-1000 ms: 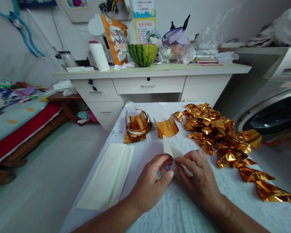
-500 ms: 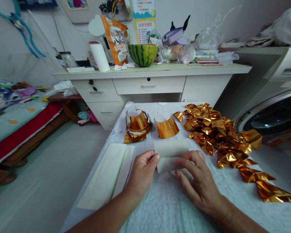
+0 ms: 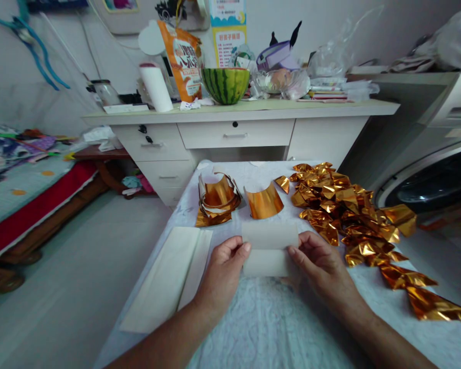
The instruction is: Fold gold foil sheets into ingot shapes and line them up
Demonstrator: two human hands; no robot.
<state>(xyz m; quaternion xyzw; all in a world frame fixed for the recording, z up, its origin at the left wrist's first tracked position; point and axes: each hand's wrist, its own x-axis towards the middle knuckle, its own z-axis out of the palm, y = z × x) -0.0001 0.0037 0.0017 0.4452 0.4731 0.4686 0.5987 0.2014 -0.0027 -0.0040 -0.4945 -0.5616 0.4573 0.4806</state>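
Note:
A pale sheet of paper [image 3: 271, 262], with a crease or fold running across it, is held up between my two hands over the cloth-covered table [image 3: 249, 328]. My left hand [image 3: 225, 266] pinches its left edge between thumb and fingers. At the right edge, my right hand [image 3: 322, 261] pinches it the same way. Just beyond the paper stands a curved piece of shiny gold sheet [image 3: 265, 202]. Left of that are gold strips and a curled gold piece [image 3: 218, 197]. Long white paper strips [image 3: 165, 279] lie flat beside my left forearm.
Folded gold foil pieces [image 3: 330, 200] spread along the table's right side. Behind stands a white desk [image 3: 238, 136] bearing a cut watermelon [image 3: 226, 86], an orange pouch [image 3: 183, 64] and a paper roll [image 3: 156, 88]. A washing machine [image 3: 441, 148] is at right, a bed [image 3: 30, 200] at left.
My right hand has moved from over the paper's lower part to its right edge and closed on it. My left hand keeps its pinch with little movement.

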